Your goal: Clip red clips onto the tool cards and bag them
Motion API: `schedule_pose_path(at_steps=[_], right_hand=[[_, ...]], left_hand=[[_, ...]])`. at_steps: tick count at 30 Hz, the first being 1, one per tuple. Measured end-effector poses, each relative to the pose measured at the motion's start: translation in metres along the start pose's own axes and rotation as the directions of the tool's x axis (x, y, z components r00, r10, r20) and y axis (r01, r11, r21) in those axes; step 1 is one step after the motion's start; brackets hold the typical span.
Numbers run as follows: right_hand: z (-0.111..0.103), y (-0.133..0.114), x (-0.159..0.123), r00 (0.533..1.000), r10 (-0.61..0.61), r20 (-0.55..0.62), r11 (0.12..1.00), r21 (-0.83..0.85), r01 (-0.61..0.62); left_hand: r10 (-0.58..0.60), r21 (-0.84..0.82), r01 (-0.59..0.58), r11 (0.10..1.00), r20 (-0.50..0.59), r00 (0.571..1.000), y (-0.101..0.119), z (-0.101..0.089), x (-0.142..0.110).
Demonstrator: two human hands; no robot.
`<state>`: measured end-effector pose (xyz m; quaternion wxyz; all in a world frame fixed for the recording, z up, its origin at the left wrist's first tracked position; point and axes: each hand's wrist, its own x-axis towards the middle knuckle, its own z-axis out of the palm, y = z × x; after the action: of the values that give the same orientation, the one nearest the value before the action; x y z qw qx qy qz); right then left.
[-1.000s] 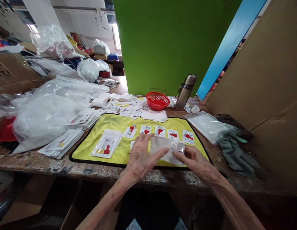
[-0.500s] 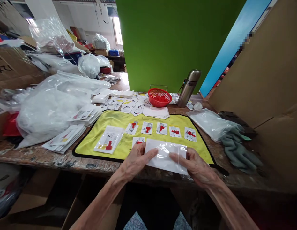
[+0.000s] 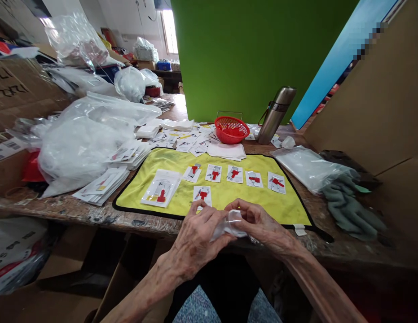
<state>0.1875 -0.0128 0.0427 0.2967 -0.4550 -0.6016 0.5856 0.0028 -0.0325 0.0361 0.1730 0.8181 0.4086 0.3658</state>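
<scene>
One plastic bag [image 3: 233, 220], crumpled, is pinched between the fingers of both the left hand [image 3: 195, 235] and right hand [image 3: 262, 222]; its long axis cannot be told. Six small cards [image 3: 210, 177] are spread on one yellow cloth [image 3: 187, 194], the nearest just beyond the left fingers. One filled packet [image 3: 163, 181] is laid farther left.

Brushed-looking metal flask [image 3: 276, 115], slightly glossy; red plastic basket [image 3: 231, 131]; soft, matt yellow cloth [image 3: 175, 161]; rough, scuffed wooden tabletop [image 3: 104, 218]; glossy clear plastic bag [image 3: 301, 167]; fuzzy grey-green fabric glove [image 3: 352, 211].
</scene>
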Motion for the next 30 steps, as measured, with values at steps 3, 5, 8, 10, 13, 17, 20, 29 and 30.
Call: schedule_pose_path(at_steps=[3,5,8,10,13,17,20,29,30], right_hand=[[0.001,0.003,0.009,0.992,-0.031,-0.121,0.984,-0.179,0.009],[0.007,0.003,0.017,0.974,-0.098,-0.206,0.924,-0.382,0.012],[0.028,0.002,0.033,0.950,-0.171,-0.263,0.771,-0.635,-0.037],[0.045,0.002,0.044,0.916,-0.228,-0.331,0.657,-0.746,-0.106],[0.068,0.006,0.058,0.851,-0.313,-0.421,0.543,-0.815,-0.203],[0.081,0.009,0.070,0.830,-0.279,-0.484,0.554,-0.787,-0.272],[0.083,0.006,0.074,0.798,-0.177,-0.576,0.630,-0.689,-0.358],[0.098,-0.007,0.082,0.794,-0.089,-0.602,0.818,-0.498,-0.286],[0.097,-0.007,0.082,0.801,-0.088,-0.592,0.838,-0.480,-0.262]], left_hand=[[-0.422,-0.302,0.391,0.870,-0.043,0.906,-0.016,-0.022,-0.008],[-0.649,-0.529,0.570,0.628,0.048,0.760,-0.027,-0.038,-0.008],[-0.730,-0.729,0.604,0.322,0.215,0.649,-0.042,-0.051,0.002],[-0.740,-0.774,0.604,0.190,0.291,0.607,-0.049,-0.049,0.011],[-0.748,-0.783,0.617,0.074,0.366,0.553,-0.054,-0.040,0.019],[-0.720,-0.808,0.589,0.035,0.388,0.575,-0.054,-0.036,0.018],[-0.707,-0.819,0.573,0.039,0.383,0.595,-0.053,-0.037,0.015],[-0.629,-0.860,0.497,0.115,0.324,0.706,-0.062,-0.027,0.007],[-0.627,-0.865,0.484,0.130,0.307,0.716,-0.061,-0.026,0.006]])
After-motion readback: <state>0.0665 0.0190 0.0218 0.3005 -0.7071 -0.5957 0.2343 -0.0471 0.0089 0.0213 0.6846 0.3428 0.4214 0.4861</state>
